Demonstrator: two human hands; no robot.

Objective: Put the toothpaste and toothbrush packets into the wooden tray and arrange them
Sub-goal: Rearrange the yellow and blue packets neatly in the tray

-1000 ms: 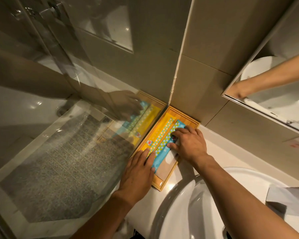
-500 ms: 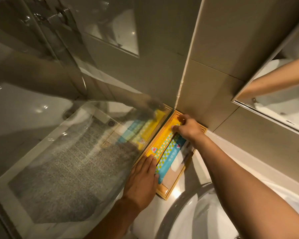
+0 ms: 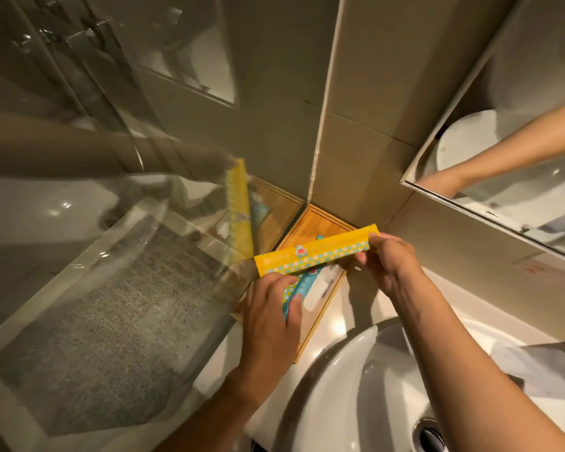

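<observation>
A long yellow packet point(image 3: 317, 254) with dotted edges is held level above the wooden tray point(image 3: 313, 223), crosswise to it. My right hand point(image 3: 392, 262) pinches its right end and my left hand point(image 3: 271, 308) grips its left end. Under it, a blue packet point(image 3: 299, 287) lies lengthwise in the tray, with my left fingers resting on its near end. The tray sits in the corner of the white counter against the glass panel and tiled wall. My left hand hides the tray's near left part.
A glass shower panel point(image 3: 128, 256) stands directly left of the tray and reflects the packets and my arm. A white basin point(image 3: 356, 386) lies to the near right. A mirror point(image 3: 519, 164) hangs on the tiled wall at the upper right.
The yellow packet lay lengthwise in the tray beside the blue one; it has been lifted out and turned crosswise, held at both ends. The blue packet stays in the tray.
</observation>
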